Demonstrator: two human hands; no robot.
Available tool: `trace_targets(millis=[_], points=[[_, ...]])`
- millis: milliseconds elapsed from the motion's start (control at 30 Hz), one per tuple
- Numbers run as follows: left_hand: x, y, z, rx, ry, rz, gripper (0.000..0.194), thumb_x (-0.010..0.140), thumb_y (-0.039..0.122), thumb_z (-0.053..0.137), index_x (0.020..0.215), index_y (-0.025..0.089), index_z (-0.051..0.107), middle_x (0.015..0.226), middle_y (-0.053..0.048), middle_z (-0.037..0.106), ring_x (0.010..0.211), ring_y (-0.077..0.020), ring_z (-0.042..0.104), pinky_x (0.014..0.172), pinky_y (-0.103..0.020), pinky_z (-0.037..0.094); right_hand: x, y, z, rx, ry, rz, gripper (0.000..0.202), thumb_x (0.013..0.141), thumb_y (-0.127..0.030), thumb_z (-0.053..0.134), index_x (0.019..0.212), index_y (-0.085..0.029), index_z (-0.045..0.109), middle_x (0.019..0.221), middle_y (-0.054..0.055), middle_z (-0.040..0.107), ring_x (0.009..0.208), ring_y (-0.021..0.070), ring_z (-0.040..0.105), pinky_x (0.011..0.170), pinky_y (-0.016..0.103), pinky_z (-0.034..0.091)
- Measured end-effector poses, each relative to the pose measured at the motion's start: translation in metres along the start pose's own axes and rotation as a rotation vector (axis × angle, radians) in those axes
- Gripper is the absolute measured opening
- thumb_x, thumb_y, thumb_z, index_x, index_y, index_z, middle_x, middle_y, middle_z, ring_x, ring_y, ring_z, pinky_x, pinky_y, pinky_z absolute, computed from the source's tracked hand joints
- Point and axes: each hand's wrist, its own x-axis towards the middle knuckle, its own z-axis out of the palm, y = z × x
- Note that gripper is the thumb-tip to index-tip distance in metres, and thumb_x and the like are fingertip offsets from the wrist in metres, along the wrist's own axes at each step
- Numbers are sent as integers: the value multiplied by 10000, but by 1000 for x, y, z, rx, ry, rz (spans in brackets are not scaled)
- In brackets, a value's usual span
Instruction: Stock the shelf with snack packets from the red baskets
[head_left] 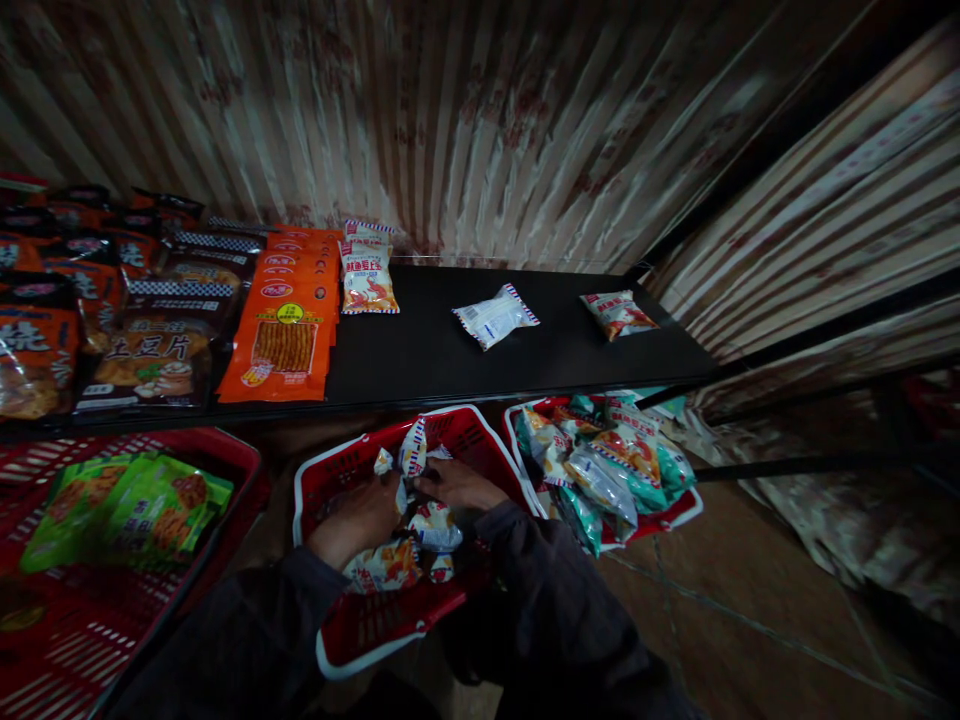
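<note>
Both hands reach down into a red basket (484,440) with a white rim, among small white and orange snack bags (386,567). My left hand (360,520) is over the bags at the left, its fingertips touching or hidden by them. Across from it, my right hand (457,485) lies by the bags at the right, with its fingers partly hidden. A white bag (412,447) stands up between the hands at the back. The dim light leaves unclear whether either hand grips a bag.
On the black shelf (405,360) lie a white bag (495,317), a red-white bag (619,314), orange packets (281,330) and dark potato-chip bags (150,350). Other red baskets stand left (232,450), with green packets (135,510), and right (679,517), heaped with bags.
</note>
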Motion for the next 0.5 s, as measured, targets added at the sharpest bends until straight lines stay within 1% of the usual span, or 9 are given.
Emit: trace_targets(millis=[67,133,200,267,333,400,467,500], points=[[1,1,-1,-2,8,8,448,808,189,461,1255,187,493,1224,-142,622,1122,-268,602,909,-358,461,-2,1,-3,-36,-32,-6,331,867,-433,529,1059,-180,625,1063,106,699,915,246,648,740,309,465],[2,2,-2,-1,18,13,419,817,180,437,1226,144,517,1184,-163,639,1094,-273,616,899,-358,464,-3,4,-5,-45,-51,-26,335,860,-421,541,1085,-188,625,1081,100,696,927,249,648,755,314,470],[4,4,-3,-2,32,17,446,833,186,417,1264,96,490,1181,-189,636,1096,-282,614,909,-363,459,-4,7,-7,-50,-62,-38,341,863,-415,534,1108,-194,624,1086,94,695,932,246,650,763,315,474],[5,6,-4,-6,44,19,516,845,200,412,1346,76,412,1240,-200,606,1137,-280,593,940,-364,444,-3,10,-8,-57,-62,-44,340,871,-417,521,1102,-194,633,1079,93,697,927,242,654,756,308,476],[3,7,-6,-26,40,24,591,844,216,422,1416,100,330,1337,-189,544,1204,-270,550,981,-361,422,-3,13,-9,-71,-58,-38,319,869,-425,524,1039,-193,662,1039,88,709,895,237,660,732,297,475],[1,9,-7,-57,11,43,642,840,236,432,1457,139,280,1425,-168,464,1277,-264,486,1026,-366,390,-3,16,-13,-89,-31,-18,302,862,-421,536,977,-184,684,995,92,720,867,240,664,722,297,474],[-2,10,-7,-79,-31,88,655,836,255,443,1468,195,283,1471,-138,410,1324,-266,433,1062,-377,359,-5,20,-19,-103,15,6,297,856,-386,544,1010,-173,683,993,109,724,878,255,666,744,312,474],[-3,10,-6,-79,-47,120,652,831,261,452,1464,221,301,1479,-124,400,1340,-268,410,1075,-383,346,-6,22,-23,-105,40,12,315,858,-361,537,1072,-170,665,1025,118,719,909,263,664,768,323,473]])
